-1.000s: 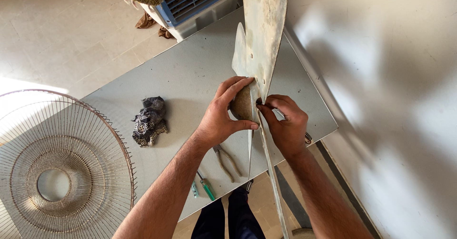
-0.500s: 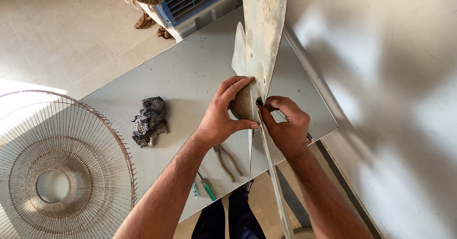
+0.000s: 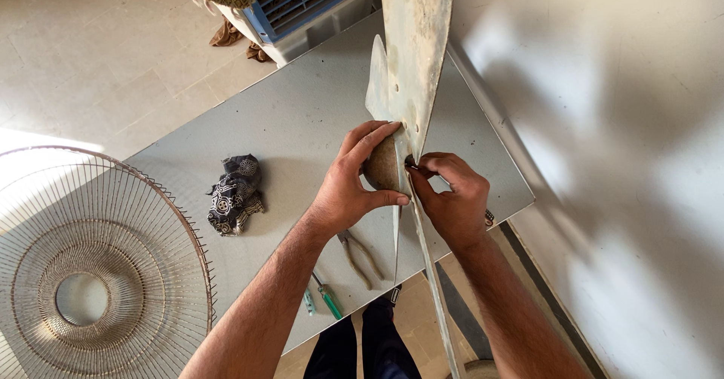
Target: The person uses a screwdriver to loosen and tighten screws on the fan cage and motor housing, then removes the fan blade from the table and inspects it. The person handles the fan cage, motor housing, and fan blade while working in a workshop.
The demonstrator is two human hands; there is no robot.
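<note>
left hand [image 3: 348,190] grips fan blade hub [image 3: 383,164]; right hand [image 3: 451,198] pinches its centre.

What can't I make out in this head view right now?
- Fan blade hub: covered by the left hand; right hand fingertips hide the centre.
- Blade ends: cut off by the top and bottom edges.
- Pliers jaws: under the left wrist.
- Wire fan guard: cut by the left edge.
</note>
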